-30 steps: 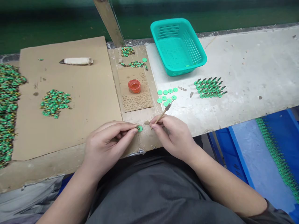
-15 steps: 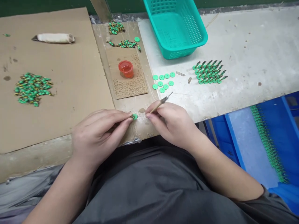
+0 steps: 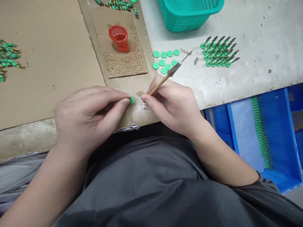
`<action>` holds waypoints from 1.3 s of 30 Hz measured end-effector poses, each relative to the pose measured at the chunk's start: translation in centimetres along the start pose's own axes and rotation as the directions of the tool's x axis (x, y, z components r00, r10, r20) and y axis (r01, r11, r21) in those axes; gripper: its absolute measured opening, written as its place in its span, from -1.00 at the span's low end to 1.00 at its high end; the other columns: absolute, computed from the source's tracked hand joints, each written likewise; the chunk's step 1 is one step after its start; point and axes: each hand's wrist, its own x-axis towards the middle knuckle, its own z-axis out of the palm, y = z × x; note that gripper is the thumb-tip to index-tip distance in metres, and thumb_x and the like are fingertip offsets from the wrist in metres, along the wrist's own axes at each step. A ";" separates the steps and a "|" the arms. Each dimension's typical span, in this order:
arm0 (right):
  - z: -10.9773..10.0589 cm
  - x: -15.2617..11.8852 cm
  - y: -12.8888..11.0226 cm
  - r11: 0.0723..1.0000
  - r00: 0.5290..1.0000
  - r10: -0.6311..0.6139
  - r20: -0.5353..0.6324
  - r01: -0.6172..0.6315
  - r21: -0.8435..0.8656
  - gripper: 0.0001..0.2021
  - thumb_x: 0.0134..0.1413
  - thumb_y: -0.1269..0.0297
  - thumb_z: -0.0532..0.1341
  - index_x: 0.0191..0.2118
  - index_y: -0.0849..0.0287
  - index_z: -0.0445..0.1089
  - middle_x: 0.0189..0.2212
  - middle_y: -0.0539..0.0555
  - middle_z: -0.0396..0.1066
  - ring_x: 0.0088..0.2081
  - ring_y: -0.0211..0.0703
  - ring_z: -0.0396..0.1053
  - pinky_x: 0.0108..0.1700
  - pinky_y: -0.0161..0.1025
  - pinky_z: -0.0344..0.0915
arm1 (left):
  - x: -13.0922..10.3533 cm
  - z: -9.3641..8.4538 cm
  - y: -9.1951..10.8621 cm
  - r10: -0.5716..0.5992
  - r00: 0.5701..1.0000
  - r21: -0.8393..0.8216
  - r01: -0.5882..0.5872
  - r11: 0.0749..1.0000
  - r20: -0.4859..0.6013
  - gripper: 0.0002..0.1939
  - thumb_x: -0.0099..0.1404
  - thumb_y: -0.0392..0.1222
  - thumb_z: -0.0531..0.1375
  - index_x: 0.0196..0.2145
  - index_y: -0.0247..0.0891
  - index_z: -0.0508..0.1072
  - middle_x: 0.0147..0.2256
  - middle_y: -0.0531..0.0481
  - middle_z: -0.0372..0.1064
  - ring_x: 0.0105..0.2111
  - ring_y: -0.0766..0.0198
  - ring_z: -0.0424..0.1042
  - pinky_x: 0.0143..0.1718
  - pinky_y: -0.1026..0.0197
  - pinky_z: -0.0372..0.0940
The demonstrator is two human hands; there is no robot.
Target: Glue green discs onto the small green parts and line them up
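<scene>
My left hand (image 3: 87, 110) is closed in a pinch at the table's front edge. A small green disc (image 3: 132, 100) sticks out from its thumb and fingertips; a dark bit shows beside the disc, the rest hidden by the fingers. Close by on the right, my right hand (image 3: 174, 105) grips a thin wooden-handled tool (image 3: 163, 83) with a grey wrapped neck and a fine point. That point is directed up and away from the disc. Beyond the hands lie several loose green discs with small holes (image 3: 162, 62).
A red cup of liquid (image 3: 122, 44) stands on speckled cardboard (image 3: 111, 67). Small green-and-black figures stand on discs in rows (image 3: 219, 53); loose ones lie in piles (image 3: 9, 55). A teal basket (image 3: 187, 23) is at the back, a blue crate (image 3: 281, 126) below right.
The camera view has shifted, so the table things sit higher in the picture. Both hands keep their grips; the tool in my right hand shows larger, its point still upward.
</scene>
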 end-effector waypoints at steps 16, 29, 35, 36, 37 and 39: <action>2.9 0.6 -0.7 0.999 0.998 0.022 -0.057 -0.023 -0.027 -0.81 0.72 0.21 0.25 -0.08 0.02 0.54 -0.13 0.01 0.68 -0.13 -0.21 0.63 0.10 -0.30 0.57 | 0.3 0.0 -0.3 0.000 1.000 -0.054 0.001 0.999 0.017 -0.86 0.66 -0.09 0.36 -0.08 -0.02 0.76 -0.22 0.13 0.73 -0.26 0.34 0.62 -0.17 0.17 0.42; 4.1 0.1 -1.6 0.992 0.991 0.124 -0.053 -0.125 -0.021 -0.68 0.79 0.09 0.10 0.09 0.04 0.59 -0.09 0.03 0.63 0.04 -0.08 0.68 0.21 -0.08 0.63 | 0.2 -0.1 -0.3 -0.004 1.000 -0.038 0.004 0.999 0.004 -0.81 0.67 -0.04 0.32 -0.08 -0.01 0.77 -0.18 0.12 0.77 -0.18 0.29 0.70 -0.09 0.16 0.49; 4.6 -0.4 -2.0 0.996 0.994 0.054 -0.097 -0.061 -0.067 -0.66 0.80 0.09 0.06 -0.03 0.02 0.53 -0.16 0.08 0.60 -0.04 -0.06 0.62 0.12 -0.13 0.56 | 0.1 -0.1 -0.4 0.027 1.000 0.000 -0.027 1.000 -0.009 -0.78 0.67 -0.07 0.30 -0.11 -0.06 0.76 -0.17 0.12 0.78 -0.16 0.30 0.73 -0.06 0.20 0.53; 4.8 -0.5 -2.0 0.995 0.993 0.051 -0.103 -0.060 -0.085 -0.66 0.80 0.10 0.05 -0.03 0.02 0.52 -0.16 0.09 0.60 -0.05 -0.04 0.61 0.11 -0.11 0.54 | 0.0 0.0 -0.4 0.034 0.999 0.003 -0.034 0.999 -0.013 -0.79 0.67 -0.09 0.30 -0.10 -0.07 0.76 -0.16 0.12 0.78 -0.15 0.30 0.74 -0.05 0.20 0.53; 5.1 -0.5 -2.1 0.993 0.993 0.055 -0.103 -0.065 -0.102 -0.65 0.81 0.11 0.03 -0.02 0.01 0.52 -0.16 0.09 0.60 -0.06 -0.03 0.60 0.11 -0.09 0.53 | 0.0 0.0 -0.4 0.035 0.999 0.003 -0.035 0.999 -0.016 -0.80 0.67 -0.10 0.30 -0.10 -0.08 0.76 -0.15 0.12 0.78 -0.14 0.29 0.74 -0.04 0.20 0.53; 5.4 -0.5 -2.2 0.989 0.994 0.054 -0.091 -0.065 -0.130 -0.62 0.82 0.12 0.00 -0.03 0.01 0.53 -0.18 0.10 0.58 -0.08 -0.01 0.59 0.12 -0.06 0.52 | -0.1 0.0 -0.3 0.006 1.000 -0.014 -0.006 1.000 -0.012 -0.80 0.66 -0.10 0.29 -0.10 -0.07 0.75 -0.13 0.12 0.78 -0.12 0.27 0.75 -0.01 0.17 0.54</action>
